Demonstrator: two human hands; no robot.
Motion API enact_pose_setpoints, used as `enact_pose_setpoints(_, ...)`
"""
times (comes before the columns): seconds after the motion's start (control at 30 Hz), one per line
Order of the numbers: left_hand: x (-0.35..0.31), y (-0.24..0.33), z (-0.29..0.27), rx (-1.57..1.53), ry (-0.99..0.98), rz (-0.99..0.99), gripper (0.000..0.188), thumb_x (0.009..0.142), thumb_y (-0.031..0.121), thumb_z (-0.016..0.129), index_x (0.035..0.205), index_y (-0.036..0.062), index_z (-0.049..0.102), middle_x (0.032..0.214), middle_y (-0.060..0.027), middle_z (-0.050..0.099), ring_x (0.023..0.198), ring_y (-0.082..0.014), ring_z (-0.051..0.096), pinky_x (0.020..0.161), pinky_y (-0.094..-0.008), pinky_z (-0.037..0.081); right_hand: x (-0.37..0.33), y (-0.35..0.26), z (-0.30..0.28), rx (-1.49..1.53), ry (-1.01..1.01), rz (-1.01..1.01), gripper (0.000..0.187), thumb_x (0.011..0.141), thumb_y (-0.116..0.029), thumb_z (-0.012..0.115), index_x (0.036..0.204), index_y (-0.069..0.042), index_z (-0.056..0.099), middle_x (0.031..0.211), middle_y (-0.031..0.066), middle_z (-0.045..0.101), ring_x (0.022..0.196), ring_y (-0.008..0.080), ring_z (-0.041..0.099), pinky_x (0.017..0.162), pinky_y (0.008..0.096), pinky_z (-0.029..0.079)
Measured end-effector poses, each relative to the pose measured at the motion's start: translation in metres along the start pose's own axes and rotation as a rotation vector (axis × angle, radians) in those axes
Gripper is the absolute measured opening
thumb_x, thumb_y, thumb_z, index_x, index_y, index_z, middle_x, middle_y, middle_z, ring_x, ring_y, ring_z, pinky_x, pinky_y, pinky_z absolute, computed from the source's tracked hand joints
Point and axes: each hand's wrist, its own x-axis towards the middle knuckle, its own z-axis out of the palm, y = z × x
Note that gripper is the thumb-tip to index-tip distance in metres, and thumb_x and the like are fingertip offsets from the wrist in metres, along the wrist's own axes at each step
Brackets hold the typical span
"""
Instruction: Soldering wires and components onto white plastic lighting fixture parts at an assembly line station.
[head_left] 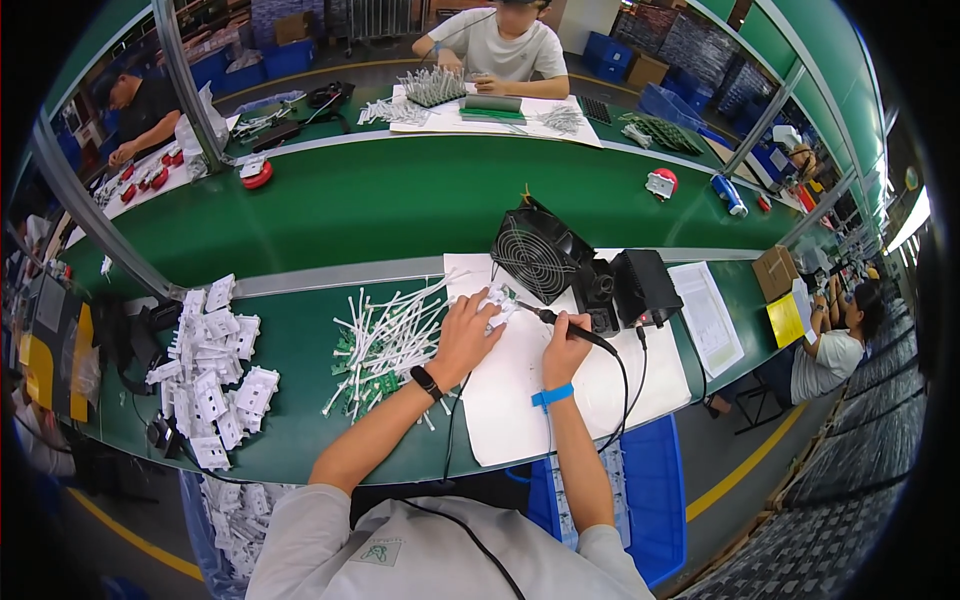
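Note:
My left hand presses down on a small white plastic part with a green circuit board on the white paper sheet. My right hand grips a black soldering iron, its tip pointing left at that part. A black cable runs from the iron down over the paper. My left wrist wears a black band, my right a blue one.
A pile of white stick-like parts with green boards lies left of my hand. White plastic housings are heaped further left. A black fan and a black soldering station stand behind. Other people work across the green bench and at right.

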Motion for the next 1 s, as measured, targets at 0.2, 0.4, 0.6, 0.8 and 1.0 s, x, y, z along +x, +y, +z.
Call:
enact_pose_setpoints(0.2, 0.000, -0.001, 0.001, 0.009, 0.000, -0.004, 0.030, 0.083, 0.019, 0.078, 0.107, 0.0050, 0.071, 0.135, -0.0171, 0.061, 0.106, -0.0328, 0.059, 0.090, -0.0415, 0.052, -0.001, -0.001, 0.001, 0.005, -0.013, 0.025, 0.019, 0.103, -0.010, 0.063, 0.089, -0.002, 0.053, 0.080, 0.0009, 0.053, 0.073, 0.0076, 0.046, 0.064, 0.0255, 0.039)
enact_pose_setpoints(0.4, 0.000, -0.001, 0.000, 0.006, -0.009, -0.008, 0.030, 0.083, 0.020, 0.078, 0.108, 0.0053, 0.071, 0.135, -0.0173, 0.061, 0.106, -0.0328, 0.059, 0.090, -0.0412, 0.052, -0.002, -0.012, 0.004, -0.002, 0.010, -0.001, 0.021, 0.104, -0.010, 0.061, 0.086, -0.003, 0.052, 0.080, -0.0002, 0.052, 0.072, 0.0063, 0.044, 0.063, 0.0240, 0.037)
enact_pose_setpoints(0.6, 0.000, 0.005, -0.005, -0.050, -0.053, -0.024, 0.029, 0.084, 0.017, 0.076, 0.109, 0.0045, 0.071, 0.139, -0.0170, 0.058, 0.111, -0.0336, 0.057, 0.095, -0.0410, 0.051, 0.006, -0.001, -0.023, 0.004, 0.128, -0.089, 0.017, 0.104, -0.010, 0.060, 0.088, -0.006, 0.054, 0.078, -0.0038, 0.046, 0.066, 0.0048, 0.038, 0.057, 0.0234, 0.031)
enact_pose_setpoints(0.8, 0.003, 0.011, -0.013, -0.098, 0.010, 0.037, 0.029, 0.087, 0.013, 0.074, 0.115, 0.0057, 0.070, 0.145, -0.0165, 0.054, 0.123, -0.0348, 0.054, 0.096, -0.0405, 0.053, 0.023, -0.021, -0.069, -0.001, 0.258, -0.135, 0.017, 0.103, -0.009, 0.061, 0.090, -0.002, 0.051, 0.085, 0.0019, 0.050, 0.078, 0.0096, 0.047, 0.070, 0.0252, 0.042)
enact_pose_setpoints(1.0, 0.009, 0.019, -0.023, -0.137, 0.146, 0.155, 0.030, 0.086, 0.011, 0.076, 0.116, 0.0061, 0.070, 0.146, -0.0160, 0.054, 0.125, -0.0351, 0.054, 0.097, -0.0407, 0.054, 0.067, -0.040, -0.083, -0.098, 0.354, -0.320, 0.025, 0.106, -0.016, 0.060, 0.086, -0.004, 0.050, 0.077, -0.0017, 0.046, 0.071, 0.0071, 0.042, 0.063, 0.0247, 0.037)
